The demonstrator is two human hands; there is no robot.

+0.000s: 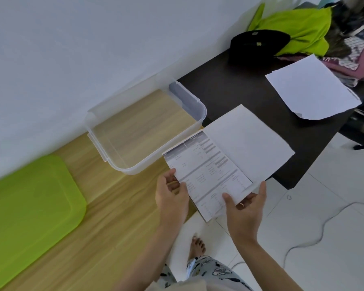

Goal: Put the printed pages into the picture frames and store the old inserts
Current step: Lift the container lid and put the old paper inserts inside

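Observation:
I hold a printed page (206, 175) with grey tables over a larger white sheet or board (248, 141) that lies partly on the dark table. My left hand (171, 196) pinches the printed page at its left edge. My right hand (245, 208) holds the lower right corner, thumb on top and fingers beneath. A clear plastic bin (147, 131) stands with nothing in it on the wooden table just left of the page. A loose stack of white sheets (311, 89) lies on the dark table at the right.
A green lid (29, 204) lies on the wooden table (114, 206) at the left. A black cap (259, 45), a lime green cloth (298, 26) and other clothes crowd the far end of the dark table (229, 89). White tiled floor with a cable (315, 234) lies to the right.

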